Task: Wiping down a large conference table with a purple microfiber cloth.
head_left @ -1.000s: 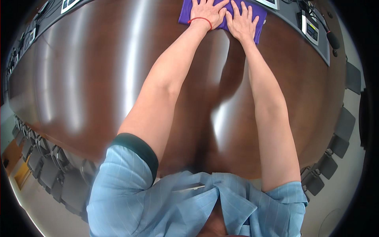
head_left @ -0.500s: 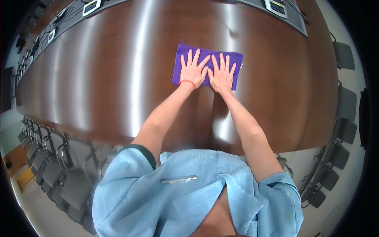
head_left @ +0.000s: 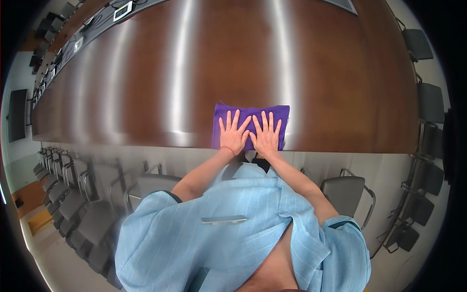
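A purple cloth (head_left: 249,114) lies spread flat at the near edge of a large, shiny brown wooden table (head_left: 233,63). My left hand (head_left: 234,136) rests palm down on the cloth's left half, fingers spread, with a thin red band at the wrist. On its right half my right hand (head_left: 267,137) also lies flat with the fingers apart. The two thumbs almost meet in the middle. Both hands press on the cloth without gripping it, and its lower border reaches the table's edge. Both forearms come from light blue sleeves.
A grey strip along the table's far left carries a small white-framed device (head_left: 122,11) and cables. Several grey chairs stand in rows at the left. One grey chair (head_left: 343,190) is close at my right, and more line the right wall. A dark screen (head_left: 17,115) hangs at far left.
Both hands and the purple cloth under them have come nearer to me, from the table's middle to its near edge. My body has moved back, showing more of the chairs.
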The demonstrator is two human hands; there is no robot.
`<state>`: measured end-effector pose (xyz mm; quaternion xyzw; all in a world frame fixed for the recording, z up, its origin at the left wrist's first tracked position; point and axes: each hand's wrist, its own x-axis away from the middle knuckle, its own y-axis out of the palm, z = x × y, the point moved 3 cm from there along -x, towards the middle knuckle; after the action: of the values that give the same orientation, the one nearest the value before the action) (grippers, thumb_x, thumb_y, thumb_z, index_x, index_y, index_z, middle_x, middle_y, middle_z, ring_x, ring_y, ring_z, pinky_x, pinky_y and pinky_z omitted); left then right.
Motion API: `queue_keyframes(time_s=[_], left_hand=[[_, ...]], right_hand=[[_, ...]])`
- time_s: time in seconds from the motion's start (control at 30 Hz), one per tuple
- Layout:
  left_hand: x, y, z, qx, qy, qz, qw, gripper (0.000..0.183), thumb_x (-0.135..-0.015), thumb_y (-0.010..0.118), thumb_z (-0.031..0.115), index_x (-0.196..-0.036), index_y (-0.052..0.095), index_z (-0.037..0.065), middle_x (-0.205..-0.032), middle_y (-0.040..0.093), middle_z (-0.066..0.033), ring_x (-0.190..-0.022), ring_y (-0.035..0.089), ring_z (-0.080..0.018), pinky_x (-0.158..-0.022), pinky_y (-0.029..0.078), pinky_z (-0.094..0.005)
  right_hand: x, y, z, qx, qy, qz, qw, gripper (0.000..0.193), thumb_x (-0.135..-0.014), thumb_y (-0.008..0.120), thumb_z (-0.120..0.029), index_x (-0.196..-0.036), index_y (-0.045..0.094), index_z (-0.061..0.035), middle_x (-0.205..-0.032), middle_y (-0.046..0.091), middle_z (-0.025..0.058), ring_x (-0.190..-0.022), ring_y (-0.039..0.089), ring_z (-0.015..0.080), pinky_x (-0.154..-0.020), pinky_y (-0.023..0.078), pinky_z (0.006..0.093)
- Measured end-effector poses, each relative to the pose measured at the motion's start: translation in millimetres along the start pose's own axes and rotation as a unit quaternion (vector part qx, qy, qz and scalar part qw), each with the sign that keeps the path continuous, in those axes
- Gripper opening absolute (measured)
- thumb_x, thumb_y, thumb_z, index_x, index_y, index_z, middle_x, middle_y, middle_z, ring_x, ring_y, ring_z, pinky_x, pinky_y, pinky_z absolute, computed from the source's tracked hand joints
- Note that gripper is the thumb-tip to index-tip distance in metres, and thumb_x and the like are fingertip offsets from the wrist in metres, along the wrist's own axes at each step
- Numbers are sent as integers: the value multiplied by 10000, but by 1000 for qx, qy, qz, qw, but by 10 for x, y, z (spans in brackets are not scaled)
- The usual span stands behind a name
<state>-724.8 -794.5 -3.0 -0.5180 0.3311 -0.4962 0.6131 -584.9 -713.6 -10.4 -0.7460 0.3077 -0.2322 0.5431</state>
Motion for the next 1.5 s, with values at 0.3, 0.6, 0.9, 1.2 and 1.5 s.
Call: queue_keyframes(time_s=[0.3, 0.6, 0.9, 1.2, 1.5], left_hand=[[458, 233, 285, -1, -8, -9, 1000, 597, -1053, 507, 494, -1629, 395, 385, -1753, 188, -153, -1610, 89, -459, -1239, 46, -715], [-237, 80, 497, -17, 8, 19, 1000, 600, -1048, 504, 484, -1629, 393, 384, -1745, 228, -141, -1598, 158, -451, -1244, 106, -701], [-1548, -121, 325, -20, -26, 24, 999, 615, -1054, 499, 450, -1647, 343, 399, -1748, 196, -161, -1605, 130, -457, -1256, 92, -691], [-3715, -351, -166, -16, -29, 95, 995, 584, -1054, 484, 429, -1626, 369, 425, -1739, 242, -136, -1593, 181, -454, -1253, 115, -701], [-5800, -522, -606, -30, 13, 173, 984, 548, -1051, 456, 503, -1595, 415, 451, -1713, 314, -124, -1582, 228, -441, -1248, 125, -708]], right_hand=[[571, 24, 260, -31, -37, 10, 999, 756, -956, 686, -472, -1629, 405, -271, -1725, 270, 111, -1618, 154, 368, -1270, 79, 671], [42, -241, 559, -14, -19, 21, 999, 700, -987, 643, -482, -1613, 436, -247, -1717, 287, 129, -1608, 184, 377, -1276, 107, 648], [-1344, -386, 921, 10, -20, 29, 999, 654, -1024, 582, -492, -1616, 431, -259, -1723, 280, 117, -1612, 176, 370, -1280, 101, 647], [-3520, -424, 1384, 37, -16, 111, 993, 632, -1020, 579, -472, -1603, 444, -271, -1692, 345, 124, -1583, 249, 395, -1255, 163, 672], [-5523, -476, 1983, 122, -2, 137, 983, 608, -1073, 450, -540, -1638, 367, -330, -1708, 325, 95, -1589, 251, 369, -1252, 196, 663]])
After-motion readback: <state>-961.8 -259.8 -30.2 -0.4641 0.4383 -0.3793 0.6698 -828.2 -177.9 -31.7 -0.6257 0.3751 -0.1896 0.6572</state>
